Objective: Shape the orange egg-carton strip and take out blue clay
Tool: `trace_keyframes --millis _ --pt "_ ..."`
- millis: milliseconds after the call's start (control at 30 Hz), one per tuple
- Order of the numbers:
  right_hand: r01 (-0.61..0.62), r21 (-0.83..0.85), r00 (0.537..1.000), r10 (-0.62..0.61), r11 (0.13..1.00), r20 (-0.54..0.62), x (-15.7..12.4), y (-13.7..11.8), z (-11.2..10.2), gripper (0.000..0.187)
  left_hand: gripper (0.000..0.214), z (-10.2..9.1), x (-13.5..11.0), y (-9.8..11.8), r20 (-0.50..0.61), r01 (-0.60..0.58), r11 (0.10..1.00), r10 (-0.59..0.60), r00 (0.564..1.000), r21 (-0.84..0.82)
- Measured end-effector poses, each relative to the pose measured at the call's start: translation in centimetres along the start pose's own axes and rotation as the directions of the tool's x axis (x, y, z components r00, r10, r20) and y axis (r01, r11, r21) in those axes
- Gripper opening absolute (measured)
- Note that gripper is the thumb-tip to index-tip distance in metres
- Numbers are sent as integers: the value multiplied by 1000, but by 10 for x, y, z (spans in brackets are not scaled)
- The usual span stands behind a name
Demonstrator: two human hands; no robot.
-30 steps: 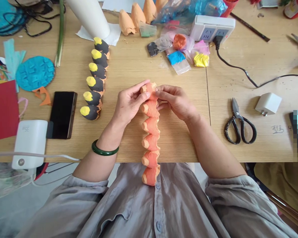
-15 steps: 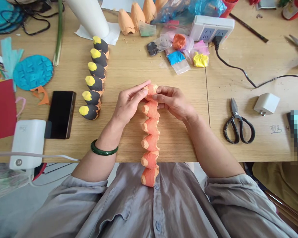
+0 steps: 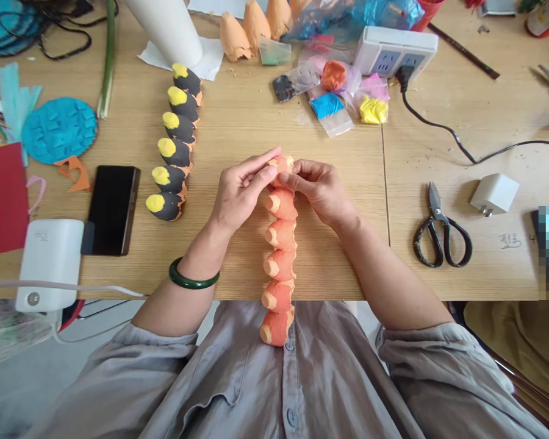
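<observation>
An orange egg-carton strip (image 3: pixel 281 265) runs lengthwise in front of me, its near end reaching past the table edge over my shirt. Its cups are coated in a stronger orange, with paler tips on the left. My left hand (image 3: pixel 241 194) pinches the far cup from the left, thumb on top. From the right, my right hand (image 3: pixel 322 189) grips the same cup between thumb and fingers; some fingertips are hidden behind it. A second egg-carton strip (image 3: pixel 180 125), black with yellow tips, lies on the table to the left.
Black-handled scissors (image 3: pixel 439 235) and a white charger (image 3: pixel 494 194) lie to the right. Bags of coloured clay (image 3: pixel 327 107) and a power strip (image 3: pixel 397 52) sit further back. At left are a phone (image 3: pixel 114 210), a white power bank (image 3: pixel 50 262) and a blue disc (image 3: pixel 59 130).
The far part of the orange strip has shifted slightly right, along with my left hand. Both hands keep their hold on the far cup.
</observation>
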State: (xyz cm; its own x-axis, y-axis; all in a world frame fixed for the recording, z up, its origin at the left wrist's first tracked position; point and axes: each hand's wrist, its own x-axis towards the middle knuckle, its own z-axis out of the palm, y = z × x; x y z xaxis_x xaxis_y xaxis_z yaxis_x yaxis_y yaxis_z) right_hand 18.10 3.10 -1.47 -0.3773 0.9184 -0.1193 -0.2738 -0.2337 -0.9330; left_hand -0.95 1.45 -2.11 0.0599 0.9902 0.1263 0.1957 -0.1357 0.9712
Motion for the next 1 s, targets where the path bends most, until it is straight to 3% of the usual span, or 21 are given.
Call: trace_keyframes --millis 367,567,767,1000 --pt "-51 71 998 53 996 -28 -1 -1 1 60 59 2 -1 4 13 -47 999 47 999 4" --pt "-132 111 989 139 985 -55 1 -2 1 55 56 1 0 1 -11 -13 1000 13 1000 -17" --pt "-158 174 987 154 972 35 -1 -5 2 49 49 1 0 -2 -34 47 993 -50 998 -107" --pt "-147 66 987 151 987 -50 -6 -9 10 39 42 3 0 -10 -63 -1 992 -7 998 -128"
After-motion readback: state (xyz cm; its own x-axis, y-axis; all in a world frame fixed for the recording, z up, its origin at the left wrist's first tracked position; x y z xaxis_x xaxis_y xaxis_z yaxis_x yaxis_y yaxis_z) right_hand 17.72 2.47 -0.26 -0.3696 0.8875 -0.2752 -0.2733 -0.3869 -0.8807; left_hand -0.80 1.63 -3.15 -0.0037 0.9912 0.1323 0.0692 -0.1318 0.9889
